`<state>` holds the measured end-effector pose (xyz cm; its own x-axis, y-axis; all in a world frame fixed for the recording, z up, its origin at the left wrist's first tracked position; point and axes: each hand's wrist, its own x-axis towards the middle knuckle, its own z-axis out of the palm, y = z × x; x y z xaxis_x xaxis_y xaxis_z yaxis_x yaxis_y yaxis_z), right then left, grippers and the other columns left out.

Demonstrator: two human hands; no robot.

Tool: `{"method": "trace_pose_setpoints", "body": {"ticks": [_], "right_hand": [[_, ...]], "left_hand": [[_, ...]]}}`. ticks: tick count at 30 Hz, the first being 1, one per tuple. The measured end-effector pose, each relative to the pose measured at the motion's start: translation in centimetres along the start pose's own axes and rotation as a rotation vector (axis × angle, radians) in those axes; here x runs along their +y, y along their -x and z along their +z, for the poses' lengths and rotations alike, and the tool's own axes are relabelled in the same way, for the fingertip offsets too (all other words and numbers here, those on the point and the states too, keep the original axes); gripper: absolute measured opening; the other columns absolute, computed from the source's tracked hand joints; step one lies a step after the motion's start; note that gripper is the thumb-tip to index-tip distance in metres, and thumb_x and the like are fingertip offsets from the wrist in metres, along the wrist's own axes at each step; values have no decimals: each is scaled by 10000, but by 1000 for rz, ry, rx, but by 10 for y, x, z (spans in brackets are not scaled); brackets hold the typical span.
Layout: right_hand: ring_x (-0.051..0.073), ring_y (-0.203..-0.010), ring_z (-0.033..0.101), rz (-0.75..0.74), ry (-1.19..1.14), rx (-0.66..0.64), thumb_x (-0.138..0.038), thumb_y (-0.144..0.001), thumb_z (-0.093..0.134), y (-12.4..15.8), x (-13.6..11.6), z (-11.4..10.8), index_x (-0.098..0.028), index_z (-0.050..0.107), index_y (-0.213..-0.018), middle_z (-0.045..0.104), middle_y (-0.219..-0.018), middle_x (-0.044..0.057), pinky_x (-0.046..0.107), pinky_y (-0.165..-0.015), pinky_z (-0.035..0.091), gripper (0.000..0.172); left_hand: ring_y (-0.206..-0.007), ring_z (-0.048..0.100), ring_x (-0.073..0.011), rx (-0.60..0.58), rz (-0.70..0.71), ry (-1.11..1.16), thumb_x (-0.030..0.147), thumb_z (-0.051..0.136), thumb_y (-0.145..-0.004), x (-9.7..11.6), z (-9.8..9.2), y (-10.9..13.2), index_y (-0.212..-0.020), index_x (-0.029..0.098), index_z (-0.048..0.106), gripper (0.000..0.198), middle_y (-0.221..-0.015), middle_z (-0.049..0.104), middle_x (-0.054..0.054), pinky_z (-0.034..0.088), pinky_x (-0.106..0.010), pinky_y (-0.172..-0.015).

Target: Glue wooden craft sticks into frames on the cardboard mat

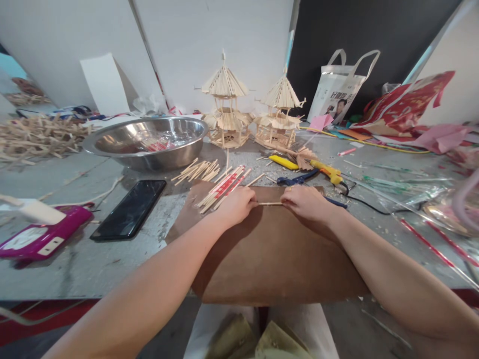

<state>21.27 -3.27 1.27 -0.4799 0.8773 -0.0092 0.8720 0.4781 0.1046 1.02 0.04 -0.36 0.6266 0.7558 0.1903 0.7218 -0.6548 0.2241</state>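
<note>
Both forearms reach forward from the near side over a brown, flat rectangular sheet, coming closer together toward its far edge. The left hand [239,205] and the right hand [305,202] are bent inward to face each other, fingers curled. Between them lies a thin, pale wooden stick [270,203], level above the far part of the sheet [273,259]; each hand pinches one end of it, leaving the middle bare. Pale sticks with red-printed paper wrappers [227,184] overlap the sheet's far left corner, just beside the left hand. Past the same corner are a loose heap of short pale sticks [199,171] and a shiny round steel basin [149,160]. Left of the sheet rests a black rectangular phone [130,209]. Just beyond its far right edge, close to the right hand, are dark blue-handled pliers [297,178] and a yellow glue gun [327,172]. Farther beyond the sheet stand two tiered pale-wood pavilion models [224,87].
</note>
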Motion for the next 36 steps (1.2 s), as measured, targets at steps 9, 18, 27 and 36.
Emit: {"method": "trace_pose_setpoints", "body": {"ticks": [9,18,27,36], "right_hand": [[141,-792,501,-1,-14,23,-238,-805,355,0,1,-1,-206,606,-844,587,-863,38,218,-565,287,255],[143,-777,511,9,-2,-12,-231,-800,354,-2,0,-1,-204,610,-854,592,-866,51,217,-531,282,263],[139,-776,516,2,-2,-32,-217,-797,355,-3,-1,1,-191,609,-855,597,-870,55,212,-546,297,262],[138,-754,517,-23,20,-5,-218,-792,361,-2,0,3,-210,601,-831,593,-837,41,214,-538,293,243]], "left_hand": [[-742,489,-145,31,11,-2,207,497,-740,-3,2,0,-694,149,556,94,-735,561,-29,386,-267,-690],[-745,492,-148,0,6,-6,212,504,-736,-1,0,-1,-689,152,564,97,-727,559,-31,387,-269,-686],[-746,496,-151,-39,-6,-17,206,501,-739,3,-3,-1,-693,146,575,107,-733,570,-36,388,-266,-684],[-739,502,-149,-46,-11,-20,210,494,-741,3,-2,0,-700,150,581,113,-733,569,-37,394,-264,-679]]}}
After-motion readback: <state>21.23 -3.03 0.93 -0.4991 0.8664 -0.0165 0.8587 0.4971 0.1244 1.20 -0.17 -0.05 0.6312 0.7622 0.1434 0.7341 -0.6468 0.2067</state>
